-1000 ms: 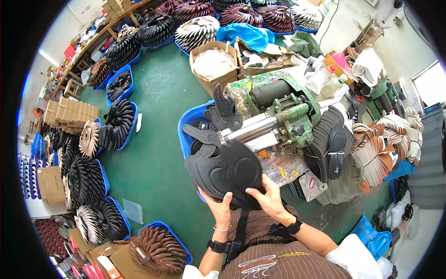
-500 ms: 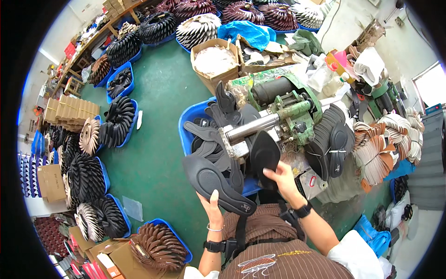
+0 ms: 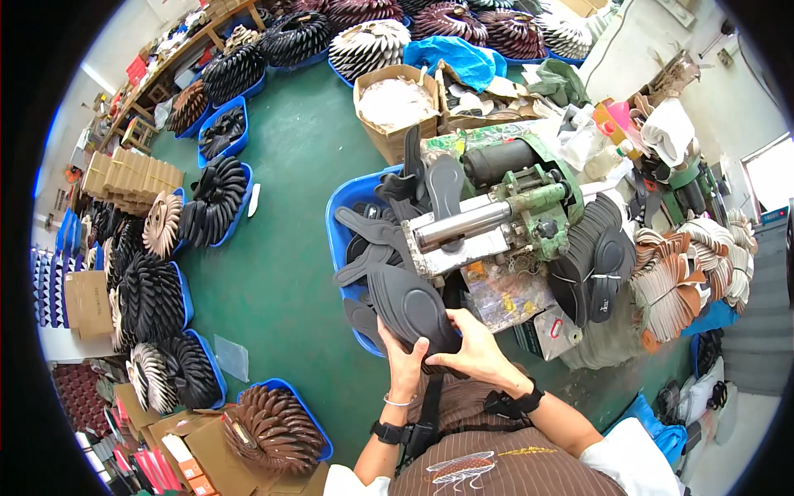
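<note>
Both my hands hold a black shoe insole point(image 3: 412, 307) just in front of a green roller machine point(image 3: 504, 217). My left hand point(image 3: 402, 359) grips its near end from below. My right hand point(image 3: 473, 349) clasps its near right edge. The insole's far end points toward the machine's steel roller point(image 3: 460, 223). More black insoles point(image 3: 374, 233) lie piled in a blue tub point(image 3: 346, 207) left of the machine. A stack of black insoles point(image 3: 594, 263) leans at the machine's right side.
Blue tubs with fanned insoles point(image 3: 213, 198) line the green floor point(image 3: 281, 281) on the left and at the back. A cardboard box point(image 3: 395, 107) stands behind the machine. Brown and white insoles point(image 3: 686, 273) are heaped at the right. Another fanned tub point(image 3: 273, 423) sits near my left.
The stack of insoles I held has come down to a single insole held low at my body. My right hand returned from the roller to grip it.
</note>
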Tool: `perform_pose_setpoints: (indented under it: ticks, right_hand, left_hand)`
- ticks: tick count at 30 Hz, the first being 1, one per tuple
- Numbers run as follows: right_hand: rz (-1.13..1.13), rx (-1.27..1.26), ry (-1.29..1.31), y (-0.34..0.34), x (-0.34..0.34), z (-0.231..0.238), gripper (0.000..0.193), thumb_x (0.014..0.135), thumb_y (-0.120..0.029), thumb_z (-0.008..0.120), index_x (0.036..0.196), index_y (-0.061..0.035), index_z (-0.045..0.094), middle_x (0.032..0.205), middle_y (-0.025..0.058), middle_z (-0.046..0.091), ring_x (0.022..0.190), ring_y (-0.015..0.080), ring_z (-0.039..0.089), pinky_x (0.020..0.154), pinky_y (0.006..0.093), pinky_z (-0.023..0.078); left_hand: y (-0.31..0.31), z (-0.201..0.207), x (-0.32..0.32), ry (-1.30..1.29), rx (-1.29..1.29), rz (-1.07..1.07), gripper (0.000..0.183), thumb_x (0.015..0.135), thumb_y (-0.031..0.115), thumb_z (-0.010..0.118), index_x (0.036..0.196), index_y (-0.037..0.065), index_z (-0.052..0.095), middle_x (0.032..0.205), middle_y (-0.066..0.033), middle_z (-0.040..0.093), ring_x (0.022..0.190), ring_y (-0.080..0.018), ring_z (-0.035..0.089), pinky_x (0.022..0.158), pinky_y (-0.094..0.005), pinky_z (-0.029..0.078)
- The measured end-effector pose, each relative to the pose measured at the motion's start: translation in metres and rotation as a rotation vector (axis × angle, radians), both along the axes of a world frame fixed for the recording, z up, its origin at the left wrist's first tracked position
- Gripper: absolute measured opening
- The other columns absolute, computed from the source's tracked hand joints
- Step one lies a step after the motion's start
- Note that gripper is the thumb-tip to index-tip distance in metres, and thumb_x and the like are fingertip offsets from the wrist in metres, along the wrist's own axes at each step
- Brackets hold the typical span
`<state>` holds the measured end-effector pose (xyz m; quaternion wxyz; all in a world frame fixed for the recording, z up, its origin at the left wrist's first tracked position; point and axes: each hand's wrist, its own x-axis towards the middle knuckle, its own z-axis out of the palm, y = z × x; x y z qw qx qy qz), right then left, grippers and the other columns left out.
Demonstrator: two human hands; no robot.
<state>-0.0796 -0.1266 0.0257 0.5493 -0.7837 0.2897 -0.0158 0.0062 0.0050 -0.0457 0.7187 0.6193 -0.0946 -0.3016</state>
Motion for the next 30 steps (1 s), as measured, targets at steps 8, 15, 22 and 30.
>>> perform_pose_setpoints:
  ticks: [8,15,22,30]
  right_hand:
    - [-0.238,0.223,-0.108,-0.015,-0.004,-0.006,0.065,0.062,-0.013,0.085,0.111,0.0019,0.045,0.096,0.0159,0.066,0.09,0.0195,0.064,0.081,0.0314,0.051]
    - [-0.417,0.363,-0.368,-0.006,-0.007,-0.01,0.068,0.071,0.0,0.077,0.128,-0.0017,0.042,0.121,0.0116,0.056,0.106,0.019,0.057,0.092,0.0312,0.047]
    - [-0.419,0.46,-0.405,-0.009,-0.022,-0.019,0.051,0.081,0.005,0.066,0.127,-0.0011,0.045,0.108,0.0072,0.063,0.099,0.0138,0.059,0.09,0.0279,0.047]
    - [-0.483,0.355,-0.466,-0.056,-0.021,-0.082,0.058,0.078,0.009,0.06,0.132,0.0013,0.041,0.127,0.0107,0.052,0.118,0.0173,0.049,0.102,0.0303,0.036]
  left_hand:
    - [-0.008,0.026,0.001,0.197,-0.101,0.028,0.097,0.072,0.003,0.076,0.141,0.003,0.009,0.138,-0.0179,0.03,0.128,-0.0269,0.034,0.108,-0.0389,0.028]
    - [-0.014,0.026,-0.007,0.077,-0.042,0.115,0.102,0.068,0.0,0.078,0.141,-0.001,0.007,0.137,-0.0183,0.03,0.126,-0.0257,0.035,0.107,-0.0374,0.031]
    - [-0.002,0.017,-0.001,-0.009,0.056,0.143,0.1,0.07,0.006,0.079,0.141,-0.006,0.01,0.139,-0.0205,0.029,0.128,-0.026,0.034,0.109,-0.0352,0.027]
    - [0.052,-0.007,0.04,-0.041,0.079,0.126,0.103,0.076,0.048,0.068,0.144,-0.006,0.013,0.141,-0.0201,0.032,0.129,-0.0276,0.034,0.11,-0.0369,0.024]
